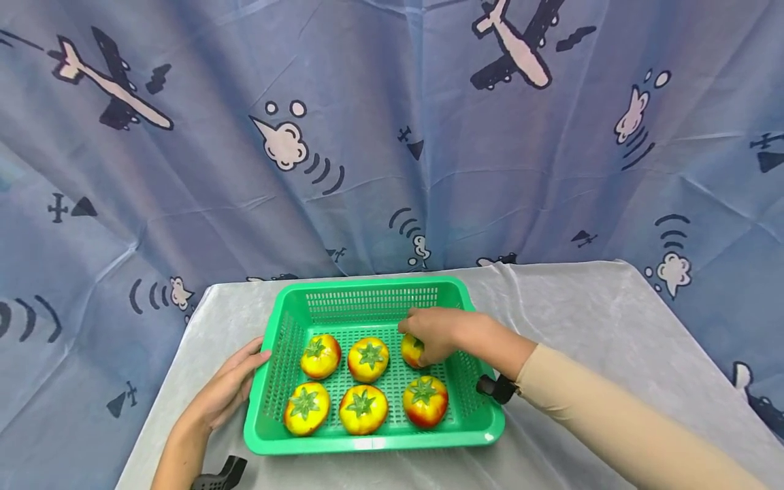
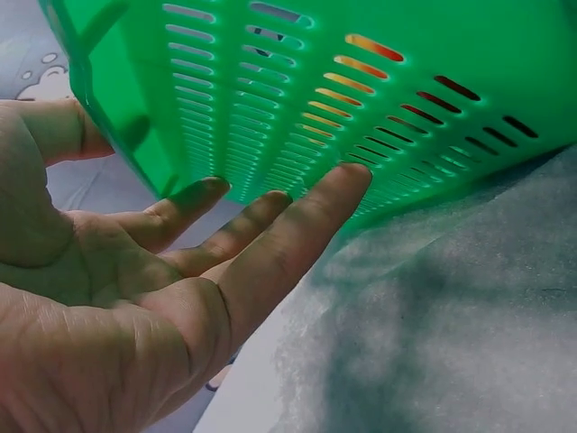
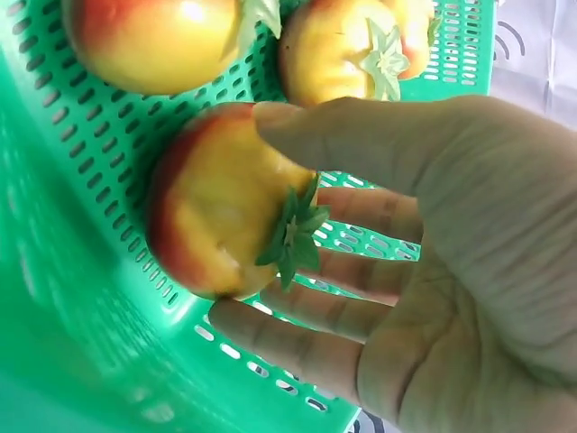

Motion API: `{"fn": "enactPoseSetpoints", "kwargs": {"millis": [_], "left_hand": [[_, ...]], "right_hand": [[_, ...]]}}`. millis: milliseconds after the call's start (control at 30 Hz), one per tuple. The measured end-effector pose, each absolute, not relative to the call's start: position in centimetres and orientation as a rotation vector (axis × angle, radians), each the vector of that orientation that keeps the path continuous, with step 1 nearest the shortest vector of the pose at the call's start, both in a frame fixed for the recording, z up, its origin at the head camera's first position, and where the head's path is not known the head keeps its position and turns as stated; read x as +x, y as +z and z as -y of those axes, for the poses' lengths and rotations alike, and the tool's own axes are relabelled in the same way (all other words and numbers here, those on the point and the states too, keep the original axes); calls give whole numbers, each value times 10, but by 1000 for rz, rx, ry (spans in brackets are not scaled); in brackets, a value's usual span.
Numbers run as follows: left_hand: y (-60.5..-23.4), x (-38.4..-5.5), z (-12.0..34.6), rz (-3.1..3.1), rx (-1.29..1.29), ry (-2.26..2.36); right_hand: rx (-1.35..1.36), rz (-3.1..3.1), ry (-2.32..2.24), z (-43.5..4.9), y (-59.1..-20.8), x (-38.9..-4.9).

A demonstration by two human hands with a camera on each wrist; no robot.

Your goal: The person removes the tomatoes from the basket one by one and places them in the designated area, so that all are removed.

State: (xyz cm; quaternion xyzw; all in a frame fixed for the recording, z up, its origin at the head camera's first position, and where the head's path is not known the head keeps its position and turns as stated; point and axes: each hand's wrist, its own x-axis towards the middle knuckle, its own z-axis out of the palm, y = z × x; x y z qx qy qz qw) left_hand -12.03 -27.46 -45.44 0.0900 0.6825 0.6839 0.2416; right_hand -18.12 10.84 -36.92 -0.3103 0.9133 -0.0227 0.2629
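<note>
A green plastic basket (image 1: 373, 444) holds several yellow-and-red tomatoes with green star-shaped leaf tops, set in two rows. My right hand (image 1: 436, 332) reaches over the basket's right side and grips the back-right tomato (image 3: 212, 198). Its thumb lies on one side of that tomato and the fingers curl round the other. At the basket's left side is my left hand (image 1: 229, 384); its thumb touches the rim, while its fairly straight fingers (image 2: 297, 244) rest against the slotted outer wall. Nearest the right hand otherwise are the front-right tomato (image 1: 425, 403) and the back-middle tomato (image 1: 368, 359).
The basket stands on a table covered with a pale grey cloth (image 1: 569, 306). Behind it hangs a blue curtain (image 1: 367, 224) printed with airplanes. A black wrist strap mount (image 1: 497, 388) sits close to the basket's right rim.
</note>
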Motion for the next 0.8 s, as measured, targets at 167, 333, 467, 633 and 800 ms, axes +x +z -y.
{"fn": "enactPoseSetpoints", "kwargs": {"millis": [167,333,467,633,800], "left_hand": [[-455,-119,276,-1861,243,1868],[-455,-121,276,-1840,271,1877],[-454,-121,277,-1844,280,1881],[-454,-119,278,-1841,262,1866],[-454,-118,277,-1840,272,1858]], "right_hand": [[-849,-2467,-56,-105,-372,-180],[-893,-2466,-42,-102,-375,-182],[-923,-2467,-15,-99,-377,-186],[-970,-2447,-4,-97,-383,-187],[-955,-2466,-1,-99,-383,-186]]}}
